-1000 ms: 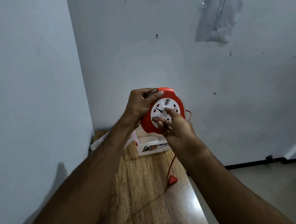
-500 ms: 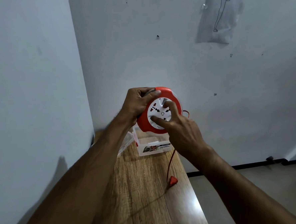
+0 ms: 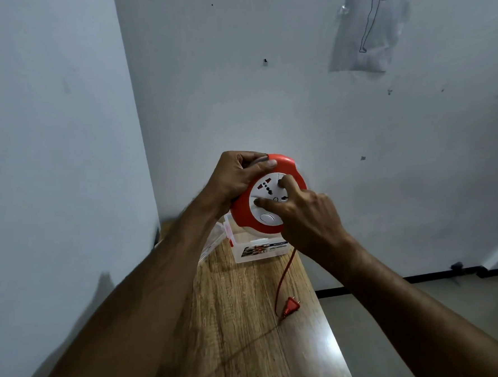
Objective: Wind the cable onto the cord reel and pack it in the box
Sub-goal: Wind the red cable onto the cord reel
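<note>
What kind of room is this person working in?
Probably a plain room in a home: bare painted walls meeting at a corner, a line drawing taped up, and a narrow wooden table pushed against the wall.

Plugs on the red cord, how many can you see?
1. The red plug lies on the wooden table, at the loose end of the cable hanging from the cord reel. The cable's other end is hidden inside the reel.
</note>
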